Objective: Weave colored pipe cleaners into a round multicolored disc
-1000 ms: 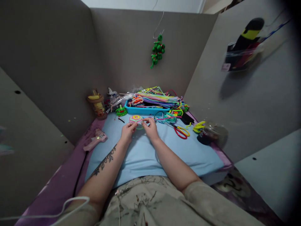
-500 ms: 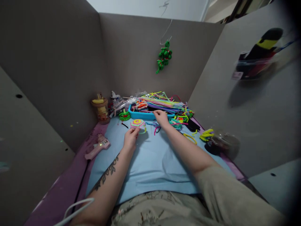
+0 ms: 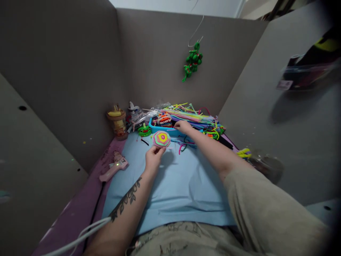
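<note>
1. My left hand (image 3: 153, 160), near the centre of the frame, grasps a disc (image 3: 161, 139) by its lower edge, pinched between thumb and fingers.
2. The disc, just above those fingers, has rings of pink, yellow and mint green around a pink middle; its ringed face tilts towards me.
3. My right hand (image 3: 183, 127), slightly right of centre and higher up, reaches to the front of a blue tray (image 3: 170, 133). Its fingertips are drawn together; I cannot tell whether they hold anything.
4. Pipe cleaners (image 3: 193, 115) in many colours lie heaped over the tray and behind my right hand. An orange and white piece (image 3: 164, 119) sits at the tray's left end.
5. Left of the disc, a green figure (image 3: 144, 131) rests on a pale blue cloth (image 3: 170, 199), which covers the middle of the table.
6. Further left stand a brown-rimmed cup (image 3: 118, 125) and, lower down, a pink glue gun (image 3: 114, 170) lying on its side.
7. A green bundle (image 3: 194, 60) hangs by a thread on the grey wall (image 3: 154, 53), top centre.
8. At the upper right, a clear holder (image 3: 303, 76) hangs on the side wall, its contents blurred.
</note>
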The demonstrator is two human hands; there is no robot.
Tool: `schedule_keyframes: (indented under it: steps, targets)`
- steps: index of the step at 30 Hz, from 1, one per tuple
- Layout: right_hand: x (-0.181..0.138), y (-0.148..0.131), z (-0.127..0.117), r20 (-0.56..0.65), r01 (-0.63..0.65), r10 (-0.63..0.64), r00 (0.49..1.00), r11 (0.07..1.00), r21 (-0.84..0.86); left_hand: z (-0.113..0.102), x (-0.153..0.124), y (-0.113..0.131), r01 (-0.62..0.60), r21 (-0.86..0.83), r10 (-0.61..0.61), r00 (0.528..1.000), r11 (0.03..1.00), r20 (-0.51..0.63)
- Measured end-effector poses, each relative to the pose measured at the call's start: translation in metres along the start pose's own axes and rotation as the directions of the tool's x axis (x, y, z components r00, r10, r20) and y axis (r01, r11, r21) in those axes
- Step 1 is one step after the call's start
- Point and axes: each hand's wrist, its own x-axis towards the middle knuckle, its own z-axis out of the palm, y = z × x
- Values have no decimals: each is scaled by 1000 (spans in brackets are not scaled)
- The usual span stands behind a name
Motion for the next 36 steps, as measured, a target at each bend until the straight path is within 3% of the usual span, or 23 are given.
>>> schedule_keyframes:
  steps: [9, 16, 22, 24, 25, 28, 30, 33, 36]
  targets:
    - [-31, -22, 0, -4, 174, -179, 984, 962, -212, -1, 2, 0, 8, 22, -7, 999, 1000, -48]
    - [-21, -47, 9, -95, 9, -35, 995, 965, -262, -4, 6, -5, 35, 4, -35, 998, 999, -46]
    - [-17, -50, 11, -156, 42, -62, 986, 991, -130, -4, 5, -5, 57, -37, -60, 996, 998, -73]
    - [-12, -54, -2, -297, 87, -75, 952, 996, 27, -3, 5, -5, 68, -53, -72, 995, 996, -74]
    - [-10, -58, -13, -411, 119, -59, 910, 985, 121, -3, 5, -5, 71, -56, -75, 994, 996, -77]
    - [-10, -75, -66, -737, 284, 45, 674, 906, 315, -3, 5, -5, 53, -41, -57, 993, 998, -99]
    - [-20, -90, -107, -809, 436, -21, 588, 850, 295, -4, 6, -6, 28, -20, -31, 993, 999, -114]
    - [-48, -111, -150, -727, 567, -295, 620, 809, 155, -5, 7, -7, -23, 39, 27, 994, 999, -109]
    - [-79, -125, -146, -568, 621, -496, 657, 783, 34, -5, 7, -7, -35, 53, 41, 994, 998, -103]
